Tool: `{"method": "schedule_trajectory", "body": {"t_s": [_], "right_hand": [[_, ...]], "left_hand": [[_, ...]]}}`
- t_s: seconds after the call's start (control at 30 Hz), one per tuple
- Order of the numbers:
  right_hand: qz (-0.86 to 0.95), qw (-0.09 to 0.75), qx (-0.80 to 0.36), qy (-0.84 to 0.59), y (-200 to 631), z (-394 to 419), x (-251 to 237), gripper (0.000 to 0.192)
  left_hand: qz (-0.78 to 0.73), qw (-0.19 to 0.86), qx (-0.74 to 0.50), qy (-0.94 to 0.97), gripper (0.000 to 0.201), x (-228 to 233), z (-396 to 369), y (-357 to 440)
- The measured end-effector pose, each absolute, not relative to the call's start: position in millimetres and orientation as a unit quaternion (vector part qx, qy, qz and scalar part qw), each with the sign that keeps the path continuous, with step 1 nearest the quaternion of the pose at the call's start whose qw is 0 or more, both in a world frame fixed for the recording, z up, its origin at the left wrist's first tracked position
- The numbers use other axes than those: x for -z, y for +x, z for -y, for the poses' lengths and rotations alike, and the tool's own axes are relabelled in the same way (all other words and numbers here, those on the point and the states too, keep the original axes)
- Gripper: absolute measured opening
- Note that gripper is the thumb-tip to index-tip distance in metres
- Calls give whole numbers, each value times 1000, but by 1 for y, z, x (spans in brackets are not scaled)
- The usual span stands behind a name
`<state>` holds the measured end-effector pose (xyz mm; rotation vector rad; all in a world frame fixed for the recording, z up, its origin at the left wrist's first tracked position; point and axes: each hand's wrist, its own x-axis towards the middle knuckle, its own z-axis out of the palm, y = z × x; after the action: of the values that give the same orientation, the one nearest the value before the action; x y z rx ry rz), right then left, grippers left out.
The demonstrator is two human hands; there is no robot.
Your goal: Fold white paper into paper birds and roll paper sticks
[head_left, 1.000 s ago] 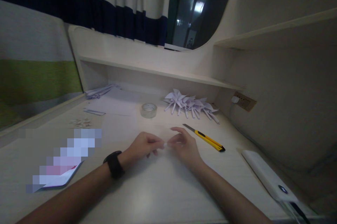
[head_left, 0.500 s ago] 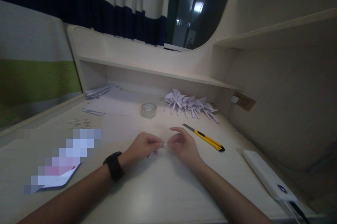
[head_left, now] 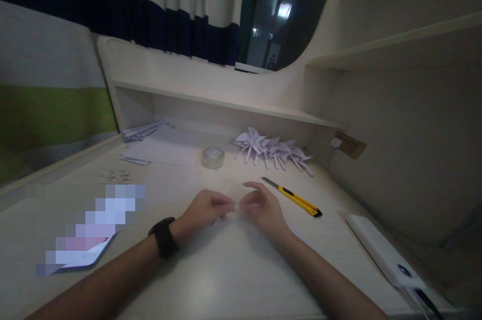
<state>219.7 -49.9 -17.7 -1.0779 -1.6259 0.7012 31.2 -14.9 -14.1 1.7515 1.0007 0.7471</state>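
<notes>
My left hand (head_left: pixel 203 212) and my right hand (head_left: pixel 263 209) meet at the middle of the pale desk (head_left: pixel 226 280). Both pinch a tiny white piece of paper (head_left: pixel 236 206) between their fingertips, just above the desk top. A black watch (head_left: pixel 163 235) sits on my left wrist. Behind the hands stands a roll of clear tape (head_left: pixel 213 157). A row of folded white paper shapes (head_left: pixel 273 150) lies further back to the right. A yellow utility knife (head_left: pixel 295 197) with its blade out lies just right of my right hand.
White sheets (head_left: pixel 165 147) and paper strips (head_left: pixel 143 130) lie at the back left, small scraps (head_left: pixel 115 175) nearer. A blurred-out item (head_left: pixel 90 232) lies left. A white power bank (head_left: pixel 387 255) with a cable lies at the right. A shelf (head_left: pixel 226 102) and wall socket (head_left: pixel 348 145) stand behind.
</notes>
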Motion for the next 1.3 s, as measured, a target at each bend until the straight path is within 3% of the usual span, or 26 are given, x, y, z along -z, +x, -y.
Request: {"method": "schedule_trajectory", "body": {"t_s": [0.13, 0.3, 0.87, 1.3], "right_hand": [[690, 522, -217, -452, 224, 51, 12, 40], [732, 518, -160, -412, 228, 53, 2, 13], [744, 441, -232, -445, 228, 50, 11, 11], [777, 401, -232, -425, 230, 50, 16, 22]], "left_hand": [[-417, 475, -306, 712, 37, 15, 14, 31], [-419, 473, -301, 714, 37, 13, 15, 32], [-409, 486, -277, 721, 36, 15, 16, 32], [-395, 483, -260, 737, 39, 16, 16, 31]]}}
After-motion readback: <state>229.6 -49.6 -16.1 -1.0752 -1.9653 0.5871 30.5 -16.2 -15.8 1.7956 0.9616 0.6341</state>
